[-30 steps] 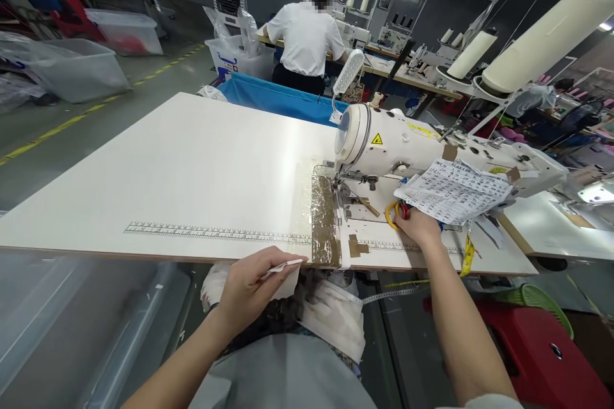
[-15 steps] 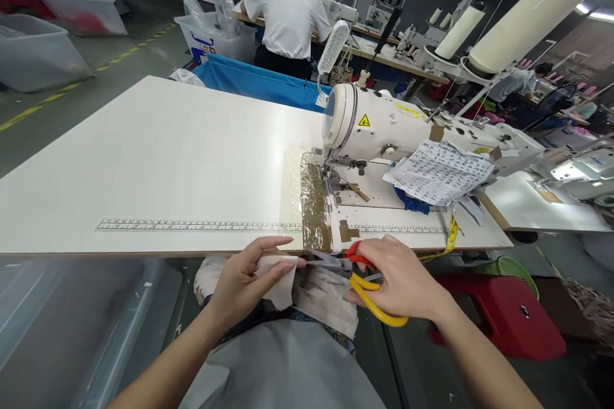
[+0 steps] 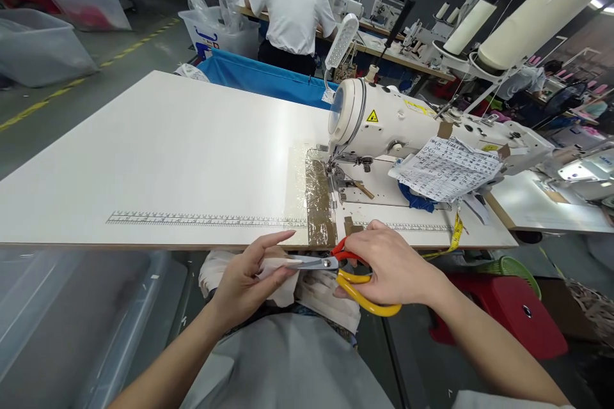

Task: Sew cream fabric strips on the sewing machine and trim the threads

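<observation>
Between the thumb and fingers of my left hand (image 3: pixel 252 281) is a small piece of white fabric (image 3: pixel 283 294), held just off the front edge of the table. My right hand (image 3: pixel 388 265) grips scissors (image 3: pixel 330 263) with one red and one yellow handle. Their blades point left and reach the fabric at my left fingertips; they look nearly closed. Whether they cut into it is hard to make out. Over my lap lies more whitish cloth (image 3: pixel 330 300), below both hands.
A white sewing machine (image 3: pixel 378 115) stands on the white table (image 3: pixel 192 140), with a handwritten paper (image 3: pixel 446 169) on it. A yellow tape measure (image 3: pixel 456 233) hangs at the front edge. Right of me is a red stool (image 3: pixel 508 313). A person (image 3: pixel 297 9) sits ahead.
The scissors have moved left to the fabric, and their blades have come closer together. My right hand has shifted slightly left and up. The view has tilted a little.
</observation>
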A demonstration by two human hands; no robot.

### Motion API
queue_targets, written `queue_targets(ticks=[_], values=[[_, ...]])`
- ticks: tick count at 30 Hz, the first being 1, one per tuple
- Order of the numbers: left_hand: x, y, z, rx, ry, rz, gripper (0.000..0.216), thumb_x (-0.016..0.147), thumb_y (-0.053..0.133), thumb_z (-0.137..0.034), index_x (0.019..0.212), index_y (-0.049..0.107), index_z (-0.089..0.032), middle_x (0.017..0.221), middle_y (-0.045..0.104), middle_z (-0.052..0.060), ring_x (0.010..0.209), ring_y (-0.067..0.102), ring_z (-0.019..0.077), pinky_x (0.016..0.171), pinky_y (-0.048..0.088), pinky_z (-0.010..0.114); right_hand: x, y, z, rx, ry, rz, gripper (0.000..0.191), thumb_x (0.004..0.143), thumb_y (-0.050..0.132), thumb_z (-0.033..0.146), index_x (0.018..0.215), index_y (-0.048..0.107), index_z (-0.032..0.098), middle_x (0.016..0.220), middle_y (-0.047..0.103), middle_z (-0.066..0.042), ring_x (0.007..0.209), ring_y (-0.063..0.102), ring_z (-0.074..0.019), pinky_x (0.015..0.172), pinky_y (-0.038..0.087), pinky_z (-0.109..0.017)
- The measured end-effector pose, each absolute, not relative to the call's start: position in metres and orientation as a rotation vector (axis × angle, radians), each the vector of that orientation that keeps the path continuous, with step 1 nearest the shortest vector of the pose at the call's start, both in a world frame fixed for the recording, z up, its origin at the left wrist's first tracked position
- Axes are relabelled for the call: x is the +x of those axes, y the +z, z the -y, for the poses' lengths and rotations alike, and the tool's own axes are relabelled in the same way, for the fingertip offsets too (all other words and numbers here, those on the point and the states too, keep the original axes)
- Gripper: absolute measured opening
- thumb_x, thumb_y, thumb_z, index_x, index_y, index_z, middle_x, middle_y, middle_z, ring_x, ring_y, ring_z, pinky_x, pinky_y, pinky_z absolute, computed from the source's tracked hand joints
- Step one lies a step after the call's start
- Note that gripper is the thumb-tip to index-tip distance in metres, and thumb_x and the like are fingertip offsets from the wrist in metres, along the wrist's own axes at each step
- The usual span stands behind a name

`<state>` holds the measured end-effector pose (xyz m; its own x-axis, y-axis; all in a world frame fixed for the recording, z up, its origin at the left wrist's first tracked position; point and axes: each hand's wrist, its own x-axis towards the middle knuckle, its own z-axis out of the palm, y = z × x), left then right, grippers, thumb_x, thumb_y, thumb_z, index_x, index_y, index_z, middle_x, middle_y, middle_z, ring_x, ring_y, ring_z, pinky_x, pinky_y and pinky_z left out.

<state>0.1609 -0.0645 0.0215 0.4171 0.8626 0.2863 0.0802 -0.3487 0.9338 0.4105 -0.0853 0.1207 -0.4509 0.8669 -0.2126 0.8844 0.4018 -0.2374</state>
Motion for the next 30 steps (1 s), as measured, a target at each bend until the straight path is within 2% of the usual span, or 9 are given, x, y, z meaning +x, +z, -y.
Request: queue_targets(ticks=[7, 9, 11, 14, 22, 26, 30], values=[[0.157, 0.022, 0.061, 1.638, 0.984, -0.859, 0.045, 0.089, 0.066, -0.034, 0.132, 0.055, -0.025, 0.091, 0.073, 0.002, 0.078, 0.067, 0.0169, 0.071, 0.052, 0.023, 0.407, 0.119, 0.082, 1.587, -0.465, -2.618, 0.041, 0.076, 0.067, 0.050, 0.066, 0.041, 0.020, 0.059, 0.051, 0.005, 0.054, 0.036, -0.0093, 0.067, 0.022, -0.030], [0.157, 0.023, 0.061, 1.575, 0.943, -0.888, 0.034, 0.087, 0.068, -0.037, 0.118, 0.064, -0.022, 0.093, 0.073, 0.004, 0.077, 0.066, 0.0178, 0.070, 0.051, 0.024, 0.409, 0.115, 0.083, 1.591, -0.422, -2.641, 0.039, 0.076, 0.067, 0.045, 0.064, 0.039, 0.019, 0.057, 0.048, 0.005, 0.053, 0.033, -0.0087, 0.067, 0.022, -0.029], [0.159, 0.024, 0.061, 1.477, 0.890, -0.867, 0.022, 0.087, 0.067, -0.039, 0.094, 0.069, -0.019, 0.087, 0.073, 0.005, 0.075, 0.066, 0.0186, 0.067, 0.050, 0.025, 0.411, 0.112, 0.086, 1.614, -0.375, -2.655, 0.036, 0.074, 0.067, 0.041, 0.065, 0.040, 0.020, 0.057, 0.047, 0.006, 0.053, 0.031, -0.0086, 0.067, 0.022, -0.029], [0.161, 0.024, 0.062, 1.379, 0.843, -0.850, 0.026, 0.087, 0.066, -0.040, 0.076, 0.068, -0.016, 0.077, 0.071, 0.006, 0.072, 0.064, 0.0194, 0.065, 0.048, 0.026, 0.413, 0.110, 0.090, 1.632, -0.325, -2.668, 0.032, 0.073, 0.066, 0.039, 0.067, 0.042, 0.020, 0.057, 0.048, 0.005, 0.054, 0.033, -0.0091, 0.067, 0.022, -0.029], [0.163, 0.026, 0.063, 1.291, 0.795, -0.850, 0.023, 0.082, 0.071, -0.038, 0.076, 0.074, -0.016, 0.077, 0.070, 0.006, 0.072, 0.060, 0.0180, 0.064, 0.044, 0.025, 0.418, 0.110, 0.094, 1.571, -0.245, -2.697, 0.030, 0.074, 0.060, 0.034, 0.060, 0.038, 0.019, 0.052, 0.046, 0.005, 0.049, 0.024, -0.0083, 0.064, 0.020, -0.029], [0.165, 0.028, 0.064, 1.310, 0.773, -0.835, 0.027, 0.084, 0.069, -0.039, 0.072, 0.072, -0.015, 0.069, 0.064, 0.004, 0.065, 0.053, 0.0150, 0.059, 0.038, 0.024, 0.416, 0.111, 0.096, 1.555, -0.171, -2.665, 0.023, 0.077, 0.060, 0.034, 0.066, 0.048, 0.019, 0.058, 0.053, 0.003, 0.052, 0.034, -0.0099, 0.065, 0.020, -0.029], [0.166, 0.025, 0.065, 1.339, 0.758, -0.801, 0.029, 0.083, 0.068, -0.040, 0.069, 0.070, -0.015, 0.068, 0.061, 0.003, 0.065, 0.051, 0.0149, 0.060, 0.036, 0.025, 0.409, 0.112, 0.095, 1.552, -0.155, -2.659, 0.027, 0.078, 0.063, 0.042, 0.073, 0.052, 0.018, 0.063, 0.056, 0.001, 0.056, 0.038, -0.0111, 0.067, 0.020, -0.029]])
